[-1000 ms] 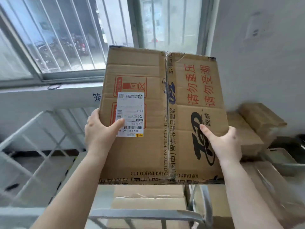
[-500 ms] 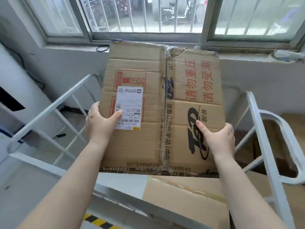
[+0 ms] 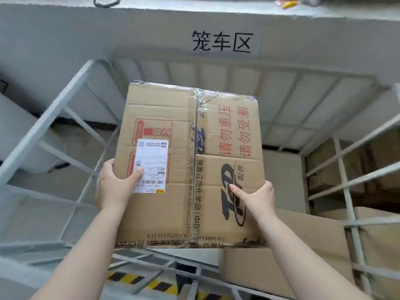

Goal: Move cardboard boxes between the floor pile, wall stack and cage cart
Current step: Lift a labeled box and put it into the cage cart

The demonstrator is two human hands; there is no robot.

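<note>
Two hands: I have both on one cardboard box (image 3: pixel 190 165), held up over the open top of the cage cart (image 3: pixel 65 109).
Left hand (image 3: pixel 114 187): my grip is clamped on the box's left edge, thumb pressed flat on the white shipping label (image 3: pixel 151 166), fingers wrapped out of sight behind the side.
Right hand (image 3: pixel 255 199): my grip is clamped on the box's right edge, thumb lying on the black printed logo, fingers hidden round the side.
Box: its taped top flaps face me, red and black print running sideways, the far right corner of the flap torn and creased.
Box position: I see it in the air, inside the outline of the cart's grey bars, not resting on anything I can make out.
Second box (image 3: pixel 307 239): plain cardboard, lying in the cart low on the right, partly under the held box's near right corner.
More boxes (image 3: pixel 372 161): stacked outside the cart's right side, seen through the bars.
Wall (image 3: pixel 65 33): grey, directly behind the cart, with a sign (image 3: pixel 223 43) of three black characters above it.
Floor: yellow-and-black striped tape (image 3: pixel 138 280) shows below the cart's near rail.
</note>
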